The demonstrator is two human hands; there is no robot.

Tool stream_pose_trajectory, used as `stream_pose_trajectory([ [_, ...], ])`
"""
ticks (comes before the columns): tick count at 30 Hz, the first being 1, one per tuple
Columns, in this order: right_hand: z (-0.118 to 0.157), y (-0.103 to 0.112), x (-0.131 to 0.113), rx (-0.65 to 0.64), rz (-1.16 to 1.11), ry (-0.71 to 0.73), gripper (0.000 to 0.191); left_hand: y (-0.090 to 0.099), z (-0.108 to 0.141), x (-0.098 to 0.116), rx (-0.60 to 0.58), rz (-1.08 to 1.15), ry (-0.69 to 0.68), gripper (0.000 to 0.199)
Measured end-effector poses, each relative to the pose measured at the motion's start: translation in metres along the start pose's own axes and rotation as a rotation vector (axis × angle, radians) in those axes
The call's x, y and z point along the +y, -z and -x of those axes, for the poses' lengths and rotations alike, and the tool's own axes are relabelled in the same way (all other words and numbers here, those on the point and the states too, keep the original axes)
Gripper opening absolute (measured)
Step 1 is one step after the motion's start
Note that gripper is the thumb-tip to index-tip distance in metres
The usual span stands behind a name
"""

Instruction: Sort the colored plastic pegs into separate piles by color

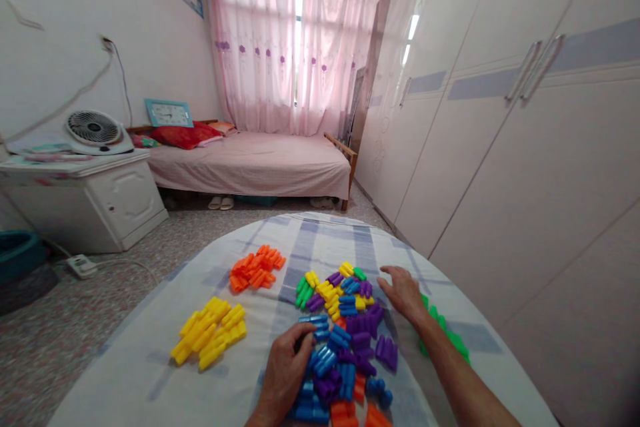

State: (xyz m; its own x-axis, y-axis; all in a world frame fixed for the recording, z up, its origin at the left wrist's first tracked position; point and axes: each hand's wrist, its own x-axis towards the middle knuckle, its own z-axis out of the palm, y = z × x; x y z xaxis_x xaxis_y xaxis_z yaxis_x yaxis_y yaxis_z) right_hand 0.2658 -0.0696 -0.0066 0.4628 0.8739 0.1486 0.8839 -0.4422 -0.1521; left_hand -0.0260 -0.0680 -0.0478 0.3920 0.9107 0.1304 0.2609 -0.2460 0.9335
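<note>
My left hand [286,368] is closed at the left edge of the mixed pile, its fingertips at a blue piece [315,324]; what it grips, if anything, is hidden. To the right of the pile, my right hand [401,290] is held with its fingers apart and nothing in them. The pile has purple pieces [364,321], blue ones, yellow ones [329,292] and a few green and orange ones. An orange heap [257,268] and a yellow heap [210,331] lie to the left. Green pieces [453,337] lie partly behind my right forearm.
A cloth with blue checks covers the round table [310,233]. Beyond it stand a bed [260,160] and pink curtains [265,47]. Tall wardrobes [480,133] line the right side. A fan [95,130] rests on a white cabinet [125,200] at the left.
</note>
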Motion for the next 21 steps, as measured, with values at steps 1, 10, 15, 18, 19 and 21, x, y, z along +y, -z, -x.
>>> stream_pose_trajectory([
  [1, -0.005, -0.004, -0.010, -0.013, -0.016, 0.016, 0.037, 0.000, 0.000, 0.000, 0.000, 0.002, 0.000, 0.026],
  [10, -0.027, -0.027, -0.051, -0.070, -0.065, 0.000, 0.039, 0.000, -0.001, 0.001, 0.010, 0.009, 0.005, 0.029],
  [15, -0.018, -0.013, -0.035, -0.015, -0.066, -0.013, 0.037, 0.000, 0.000, 0.002, 0.025, 0.016, -0.002, 0.028],
  [18, -0.006, -0.001, -0.006, 0.032, -0.059, -0.044, 0.038, 0.000, 0.000, 0.002, 0.025, 0.012, -0.006, 0.028],
  [19, -0.001, 0.002, 0.005, 0.040, -0.061, -0.054, 0.038, 0.000, 0.000, 0.002, 0.023, 0.010, -0.005, 0.027],
  [21, 0.009, 0.007, 0.024, 0.048, -0.076, -0.062, 0.037, 0.000, 0.000, 0.002, 0.021, 0.005, -0.003, 0.027],
])
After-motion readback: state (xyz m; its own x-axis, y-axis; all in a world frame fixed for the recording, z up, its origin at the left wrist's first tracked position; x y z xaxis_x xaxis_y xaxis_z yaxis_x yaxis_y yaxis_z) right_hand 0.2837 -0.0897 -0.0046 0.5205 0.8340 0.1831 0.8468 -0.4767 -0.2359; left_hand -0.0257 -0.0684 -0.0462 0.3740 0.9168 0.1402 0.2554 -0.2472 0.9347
